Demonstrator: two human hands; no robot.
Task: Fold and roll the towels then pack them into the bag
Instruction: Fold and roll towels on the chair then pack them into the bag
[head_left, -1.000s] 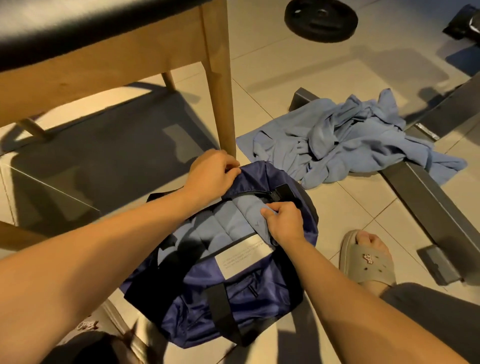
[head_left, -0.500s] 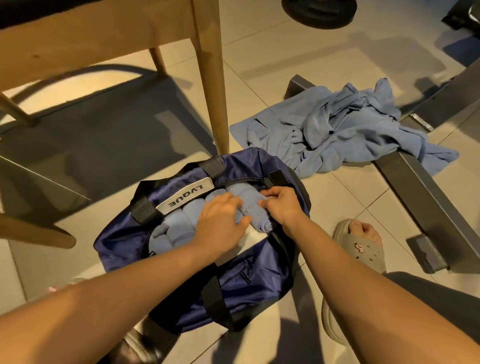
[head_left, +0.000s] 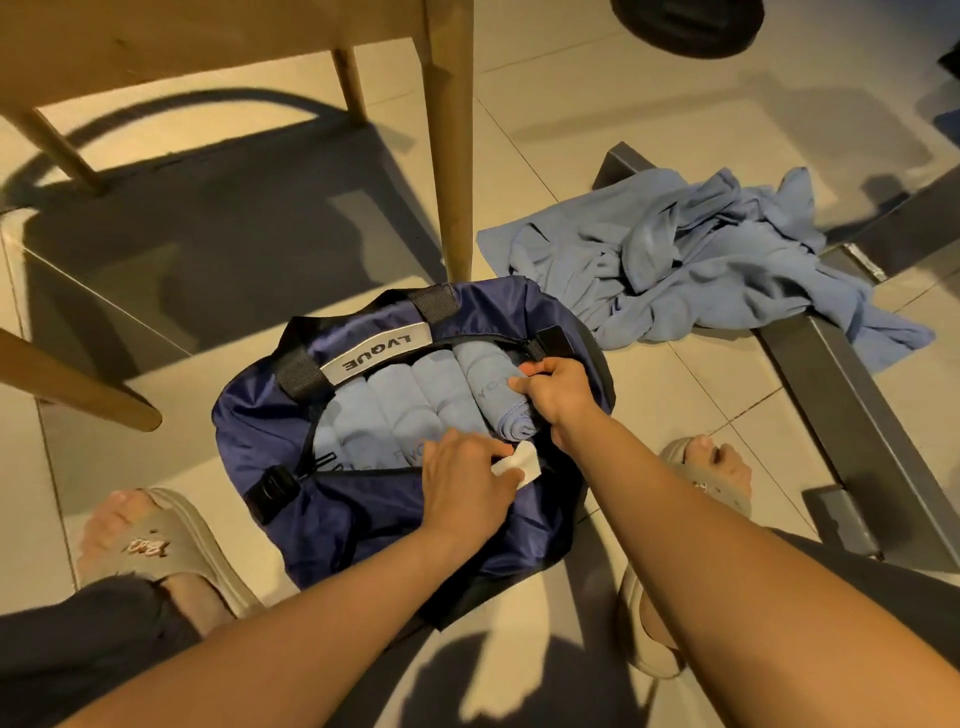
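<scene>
A navy duffel bag (head_left: 363, 514) lies open on the tiled floor between my feet. Several light blue rolled towels (head_left: 410, 400) lie side by side inside it. My right hand (head_left: 558, 392) pinches the rightmost rolled towel (head_left: 485, 382) at the bag's right end. My left hand (head_left: 465, 480) presses down on the bag's near edge, fingers over a white label (head_left: 524, 462). A heap of loose light blue towels (head_left: 701, 265) lies on the floor beyond the bag to the right.
A wooden chair leg (head_left: 449, 156) stands just behind the bag, with more legs at the left. A grey metal bar frame (head_left: 852, 415) runs along the right. A black weight plate (head_left: 685, 26) lies at the top. My sandalled feet (head_left: 150, 545) flank the bag.
My left hand moved from the bag's far rim, over the towels, down to the near edge. The bag's opening now shows the whole row of rolls. The view tilted down.
</scene>
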